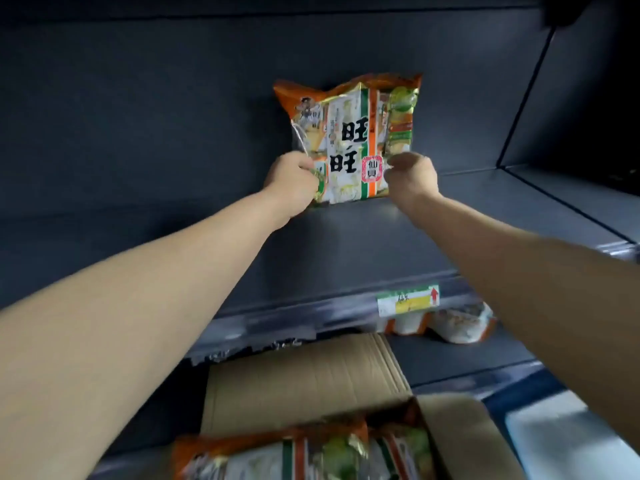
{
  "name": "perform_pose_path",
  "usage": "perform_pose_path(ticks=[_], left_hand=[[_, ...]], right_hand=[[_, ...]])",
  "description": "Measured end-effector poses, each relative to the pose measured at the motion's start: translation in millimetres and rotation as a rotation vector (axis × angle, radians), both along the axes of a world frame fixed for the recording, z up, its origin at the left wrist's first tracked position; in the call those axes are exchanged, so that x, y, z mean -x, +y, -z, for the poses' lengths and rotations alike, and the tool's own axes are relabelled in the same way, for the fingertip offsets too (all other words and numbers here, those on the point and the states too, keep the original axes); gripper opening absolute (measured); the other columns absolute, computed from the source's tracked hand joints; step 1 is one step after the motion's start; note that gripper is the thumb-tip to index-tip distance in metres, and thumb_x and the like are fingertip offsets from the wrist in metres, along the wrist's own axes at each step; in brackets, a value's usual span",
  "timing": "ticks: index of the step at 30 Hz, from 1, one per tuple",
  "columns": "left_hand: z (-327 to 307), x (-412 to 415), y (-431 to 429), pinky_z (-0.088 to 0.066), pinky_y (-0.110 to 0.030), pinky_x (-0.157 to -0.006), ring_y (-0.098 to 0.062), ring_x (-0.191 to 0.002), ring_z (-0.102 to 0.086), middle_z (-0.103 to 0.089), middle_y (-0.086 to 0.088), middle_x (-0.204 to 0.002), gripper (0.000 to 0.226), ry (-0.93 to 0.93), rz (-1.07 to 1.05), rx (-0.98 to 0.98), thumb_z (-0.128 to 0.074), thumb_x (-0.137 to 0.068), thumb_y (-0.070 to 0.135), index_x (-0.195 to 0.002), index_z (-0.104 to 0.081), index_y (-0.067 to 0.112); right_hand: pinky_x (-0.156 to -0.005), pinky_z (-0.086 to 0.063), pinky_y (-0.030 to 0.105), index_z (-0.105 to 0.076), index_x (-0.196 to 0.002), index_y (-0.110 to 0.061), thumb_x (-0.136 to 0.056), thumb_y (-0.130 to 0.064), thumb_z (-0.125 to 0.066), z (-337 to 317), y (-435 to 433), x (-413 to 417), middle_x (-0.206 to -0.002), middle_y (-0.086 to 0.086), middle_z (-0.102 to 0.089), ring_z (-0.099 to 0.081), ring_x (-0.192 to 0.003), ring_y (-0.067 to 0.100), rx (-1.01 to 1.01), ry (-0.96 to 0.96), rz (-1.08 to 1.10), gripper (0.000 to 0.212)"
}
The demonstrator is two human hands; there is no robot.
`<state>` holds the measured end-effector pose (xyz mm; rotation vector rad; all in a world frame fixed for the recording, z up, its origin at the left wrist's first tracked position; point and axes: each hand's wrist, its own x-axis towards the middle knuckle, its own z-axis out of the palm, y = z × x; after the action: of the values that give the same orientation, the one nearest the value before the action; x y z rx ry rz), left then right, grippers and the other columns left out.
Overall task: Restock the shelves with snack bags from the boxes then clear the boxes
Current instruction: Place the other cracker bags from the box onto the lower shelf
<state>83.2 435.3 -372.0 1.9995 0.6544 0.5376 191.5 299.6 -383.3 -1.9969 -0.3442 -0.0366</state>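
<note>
Both hands grip one snack bag (356, 140) upright on the dark shelf (346, 244): left hand (292, 183) its left lower corner, right hand (410, 178) its right.

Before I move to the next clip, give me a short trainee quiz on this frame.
1. True or false: the bag lies flat on the shelf.
2. The left hand and right hand reach the bag. Which grip it? A: left only. B: right only. C: both.
3. Fill in: the open box below holds more ____.
Key: 1 false, it stands on its lower edge; 2 C; 3 bags.
</note>
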Motion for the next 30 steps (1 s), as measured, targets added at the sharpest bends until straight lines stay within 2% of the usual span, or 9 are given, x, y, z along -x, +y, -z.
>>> perform_pose_path(ticks=[4, 8, 12, 15, 19, 21, 25, 28, 30], left_hand=[[7.3, 72.6, -39.2, -0.056, -0.039, -0.080, -0.022, -0.078, -0.059, -0.058, -0.005, -0.084, 0.022, 0.123, 0.201, 0.012, -0.054, -0.086, -0.002, -0.100, -0.060, 0.013], [31.8, 150.2, -67.8, -0.053, -0.025, -0.061, -0.015, -0.061, -0.057, -0.060, -0.010, -0.081, 0.014, 0.347, 0.405, 0.002, -0.053, -0.089, -0.001, -0.094, -0.061, 0.009], [80.1, 204.3, -65.6, -0.052, -0.033, -0.067, -0.029, -0.077, -0.064, -0.068, -0.021, -0.098, 0.022, 0.681, 0.389, -0.095, -0.053, -0.091, 0.006, -0.107, -0.066, -0.003], [118.7, 236.1, -51.0, -0.044, -0.031, -0.065, -0.024, -0.081, -0.056, -0.059, -0.012, -0.096, 0.028, 0.868, 0.374, -0.169, -0.056, -0.091, 0.009, -0.116, -0.061, -0.003], [151.4, 260.5, -38.6, -0.044, -0.034, -0.099, -0.027, -0.120, -0.046, -0.043, -0.014, -0.135, 0.065, 1.084, 0.281, -0.227, -0.061, -0.091, 0.026, -0.143, -0.033, 0.000], [159.3, 270.2, -36.5, -0.041, -0.036, -0.104, -0.032, -0.131, -0.039, -0.034, -0.019, -0.145, 0.080, 1.168, 0.209, -0.190, -0.062, -0.089, 0.036, -0.148, -0.021, 0.001], [166.4, 285.1, -37.6, -0.038, -0.049, -0.108, -0.039, -0.132, -0.040, -0.033, -0.023, -0.149, 0.096, 1.043, 0.064, 0.186, -0.074, -0.080, 0.033, -0.149, -0.015, 0.001], [165.3, 287.3, -43.8, -0.035, -0.051, -0.106, -0.038, -0.136, -0.034, -0.025, -0.020, -0.153, 0.106, 0.974, -0.014, 0.390, -0.077, -0.078, 0.027, -0.151, -0.004, 0.002], [162.4, 286.7, -48.2, -0.039, -0.052, -0.105, -0.037, -0.133, -0.039, -0.030, -0.018, -0.152, 0.097, 1.000, 0.038, 0.395, -0.077, -0.078, 0.029, -0.149, -0.017, 0.001]], right_hand=[[-0.065, -0.048, 0.029, -0.067, -0.100, -0.016, -0.084, -0.005, -0.053, 22.1, -22.4, 77.1, -0.090, 0.004, -0.061, -0.056, -0.079, 0.020, -0.062, 0.074, -0.082, 0.024], [-0.062, -0.047, 0.031, -0.061, -0.075, -0.016, -0.085, -0.008, -0.059, 56.9, -51.5, 168.1, -0.067, 0.003, -0.058, -0.055, -0.054, 0.008, 0.105, 0.080, -0.264, 0.014], [-0.053, -0.042, 0.022, -0.060, -0.068, -0.013, -0.090, -0.007, -0.057, 89.2, -59.0, 236.4, -0.061, -0.001, -0.053, -0.052, -0.047, 0.005, 0.383, 0.343, -0.459, 0.023], [-0.052, -0.036, 0.020, -0.057, -0.075, -0.008, -0.094, -0.020, -0.054, 113.5, -56.6, 264.2, -0.061, -0.002, -0.045, -0.041, -0.052, 0.008, 0.843, 0.386, -0.561, 0.023], [-0.059, -0.040, 0.022, -0.054, -0.080, -0.006, -0.095, -0.030, -0.050, 130.1, -59.9, 284.2, -0.082, 0.005, -0.054, -0.055, -0.073, 0.015, 1.075, 0.407, -0.519, 0.029], [-0.082, -0.044, 0.025, -0.052, -0.114, -0.009, -0.095, -0.032, -0.052, 134.3, -69.6, 289.5, -0.113, 0.010, -0.054, -0.056, -0.105, 0.022, 1.050, 0.509, -0.456, 0.030], [-0.098, -0.047, 0.043, -0.043, -0.135, -0.005, -0.084, -0.044, -0.067, 137.9, -82.6, 297.8, -0.138, 0.018, -0.049, -0.052, -0.121, 0.035, 0.820, 0.869, -0.349, 0.068], [-0.108, -0.033, 0.049, -0.033, -0.143, -0.003, -0.086, -0.037, -0.067, 131.8, -80.6, 302.6, -0.151, 0.016, -0.033, -0.035, -0.137, 0.036, 0.669, 0.937, -0.310, 0.075], [-0.110, -0.029, 0.048, -0.031, -0.144, -0.001, -0.088, -0.030, -0.066, 122.6, -79.7, 304.3, -0.153, 0.015, -0.029, -0.030, -0.139, 0.035, 0.603, 0.953, -0.288, 0.072]])
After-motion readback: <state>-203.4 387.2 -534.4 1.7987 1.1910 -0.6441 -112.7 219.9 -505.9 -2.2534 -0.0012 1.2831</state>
